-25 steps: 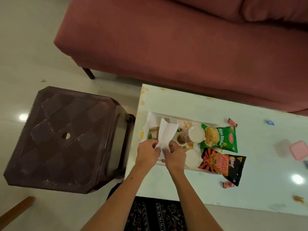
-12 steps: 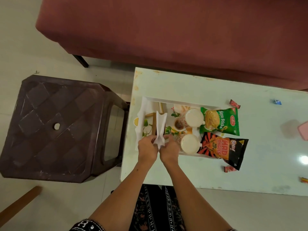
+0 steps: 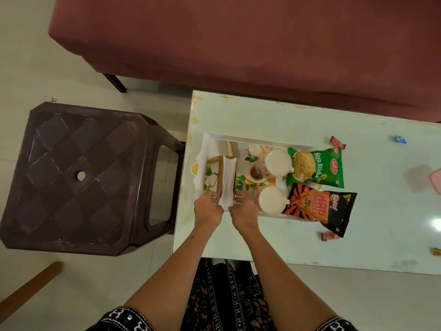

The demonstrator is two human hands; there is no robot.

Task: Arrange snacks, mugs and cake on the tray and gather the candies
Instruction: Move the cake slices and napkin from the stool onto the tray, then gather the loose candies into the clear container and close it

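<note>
A white floral tray (image 3: 250, 138) sits at the left end of the pale table (image 3: 262, 115). In its left part lies a brown cake slab in white paper (image 3: 226, 180). My left hand (image 3: 207, 209) and my right hand (image 3: 243, 211) pinch its near end from either side. Two white mugs (image 3: 278, 162) (image 3: 272, 203) stand in the tray's middle. A green Soya Sticks packet (image 3: 317, 167) and a black Mad Angles packet (image 3: 319, 207) lie over the tray's right end. Loose candies lie on the table: a red candy (image 3: 337, 142), a blue candy (image 3: 399, 139) and another red candy (image 3: 330, 236).
A dark brown plastic stool (image 3: 81, 175) stands close to the table's left edge. A maroon sofa (image 3: 262, 44) runs along the far side. A pink box (image 3: 435, 179) and another candy (image 3: 436, 251) sit at the right edge of the view.
The white paper, held up and spread a second ago, now lies lowered along the cake in the tray. Both hands stay at its near end.
</note>
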